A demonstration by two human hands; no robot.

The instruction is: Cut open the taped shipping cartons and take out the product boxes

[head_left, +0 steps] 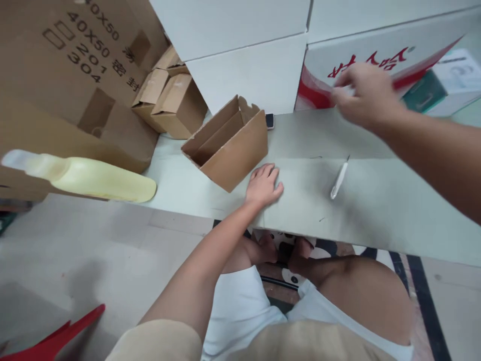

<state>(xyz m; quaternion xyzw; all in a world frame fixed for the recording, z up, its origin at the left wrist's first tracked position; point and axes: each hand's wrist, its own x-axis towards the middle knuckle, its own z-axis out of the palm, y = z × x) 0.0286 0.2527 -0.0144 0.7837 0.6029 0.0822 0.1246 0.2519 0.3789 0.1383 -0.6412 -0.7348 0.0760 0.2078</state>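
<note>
My left hand (pixel 264 184) lies flat, fingers stretched out, on a grey cardboard sheet (pixel 376 200), right beside a small open brown carton (pixel 229 143) that tips on its side. My right hand (pixel 363 95) is raised above the sheet's far edge, in front of a white box with red print (pixel 379 55). Its fingers are curled and pinched together and blurred by motion; what they hold, if anything, I cannot make out. A white utility knife (pixel 338 179) rests on the sheet between the two hands, touching neither.
Large brown cartons (pixel 67 75) and small folded cartons (pixel 169 95) stand at the back left. White boxes (pixel 240 50) line the back. A pale yellow bottle (pixel 86 176) lies at left. A small dark object (pixel 269 121) sits behind the open carton. My knees are under the sheet.
</note>
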